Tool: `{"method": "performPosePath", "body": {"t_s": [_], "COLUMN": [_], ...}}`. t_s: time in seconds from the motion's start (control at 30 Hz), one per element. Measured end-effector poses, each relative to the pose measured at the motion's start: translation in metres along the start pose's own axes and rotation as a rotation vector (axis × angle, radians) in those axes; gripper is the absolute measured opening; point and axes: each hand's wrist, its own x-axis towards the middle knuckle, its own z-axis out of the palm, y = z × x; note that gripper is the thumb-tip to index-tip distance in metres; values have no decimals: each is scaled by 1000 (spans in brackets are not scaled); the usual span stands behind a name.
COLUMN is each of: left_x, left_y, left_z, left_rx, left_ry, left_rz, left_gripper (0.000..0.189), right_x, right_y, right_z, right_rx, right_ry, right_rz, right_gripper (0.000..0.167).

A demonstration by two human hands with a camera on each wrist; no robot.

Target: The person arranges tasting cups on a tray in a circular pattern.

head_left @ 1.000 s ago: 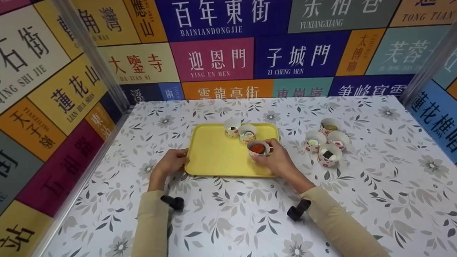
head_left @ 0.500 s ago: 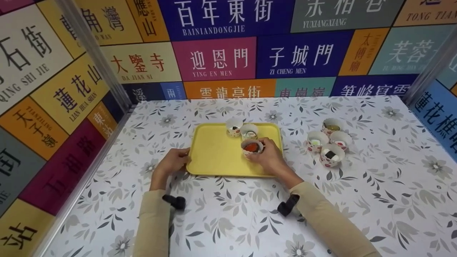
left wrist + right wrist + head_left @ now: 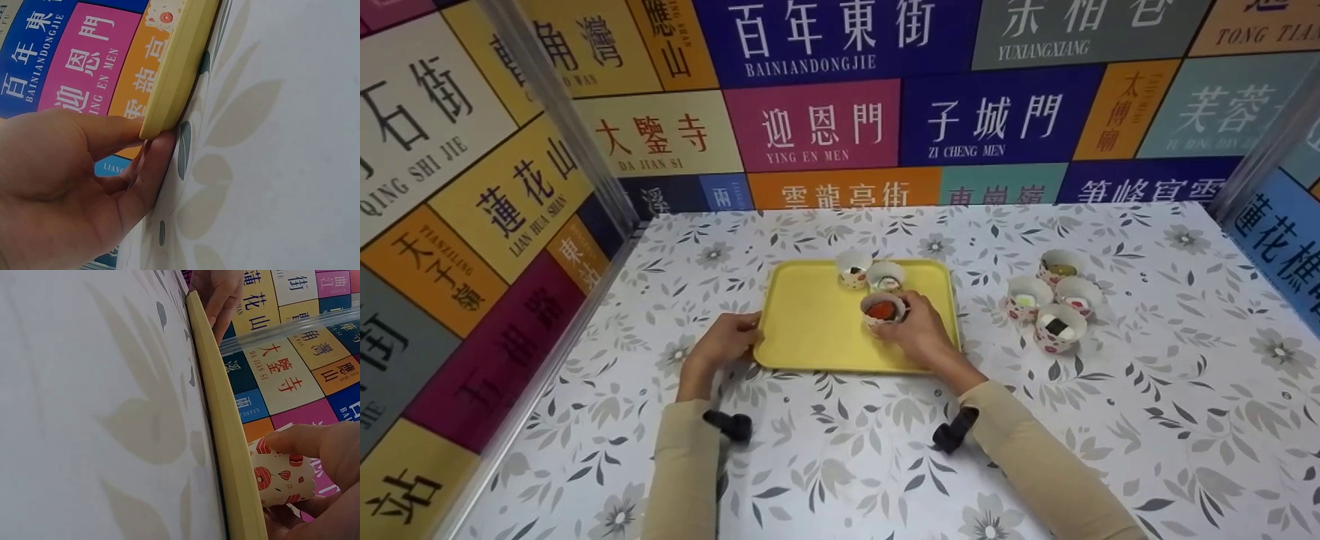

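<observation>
My left hand (image 3: 723, 343) pinches the left edge of the yellow tray (image 3: 802, 330); in the left wrist view the thumb lies on top of the rim and fingers are beneath it. My right hand (image 3: 919, 330) grips a patterned paper cup (image 3: 284, 478) with a red-orange filling, over the right half of the tray. Behind it on the tray stand two more paper cups, one with a black-and-white piece (image 3: 853, 271) and one with a whitish piece (image 3: 886, 280). The held cup's right side is hidden by my fingers in the head view.
Right of the tray, several paper cups stand in a close cluster on the floral tablecloth (image 3: 840, 450), the nearest being a cup with a white and black piece (image 3: 1059, 330). Sign-covered panels (image 3: 825, 127) enclose the back and sides.
My right hand has moved the cup with the red-orange filling a little to the left over the tray. The left hand has kept its hold on the tray edge.
</observation>
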Motion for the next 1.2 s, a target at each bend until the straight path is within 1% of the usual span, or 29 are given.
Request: {"method": "performPosePath", "body": {"t_s": [0.07,0.3,0.53,0.73,0.93,1.07,1.2], "left_x": [0,0,0,0,0,0,1], "left_y": [0,1,3,2,-1,-1,1], "left_z": [0,2,3,3,2,2,1], "left_rx": [-7,-12,-15,-20,-34,-35,-21], "left_ry": [-6,-5,-14,-19,-17,-12,-6], "left_rz": [3,-33,-34,-53,-42,-38,-26], "left_gripper": [44,44,44,44,45,44,44], "right_x": [0,1,3,2,3,2,2], "right_y": [0,2,2,4,3,3,2], "right_z": [1,2,-1,-1,0,-1,-3], "right_rx": [14,4,21,7,4,9,8], "right_ry": [-2,3,20,34,18,4,1], "right_rz": [-1,5,34,11,-4,-18,-2], "right_gripper": [60,65,68,67,68,67,68]}}
